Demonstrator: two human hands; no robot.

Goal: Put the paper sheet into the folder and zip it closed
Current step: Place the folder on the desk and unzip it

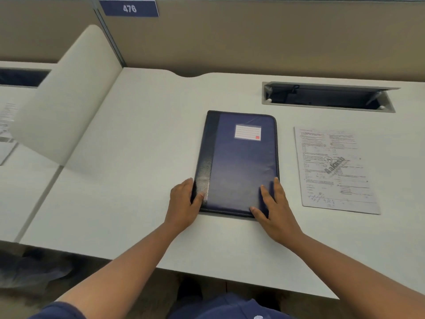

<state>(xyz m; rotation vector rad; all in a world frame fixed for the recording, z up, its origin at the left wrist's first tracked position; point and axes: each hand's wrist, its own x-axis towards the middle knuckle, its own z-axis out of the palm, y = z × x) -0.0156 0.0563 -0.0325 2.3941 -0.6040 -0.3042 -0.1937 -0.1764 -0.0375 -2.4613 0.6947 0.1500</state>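
A dark blue zip folder (239, 162) with a black spine strip and a white label lies flat and closed in the middle of the desk. My left hand (184, 203) touches its near left corner at the spine, thumb on the cover. My right hand (273, 208) rests with straight fingers on its near right corner. A printed paper sheet (335, 171) lies flat on the desk just right of the folder, apart from it and from both hands.
The white desk (138, 157) has a recessed cable tray (328, 96) with a raised lid at the back right. A white curved divider (64, 95) stands on the left, with more papers (7, 125) beyond it. A tan partition wall runs behind.
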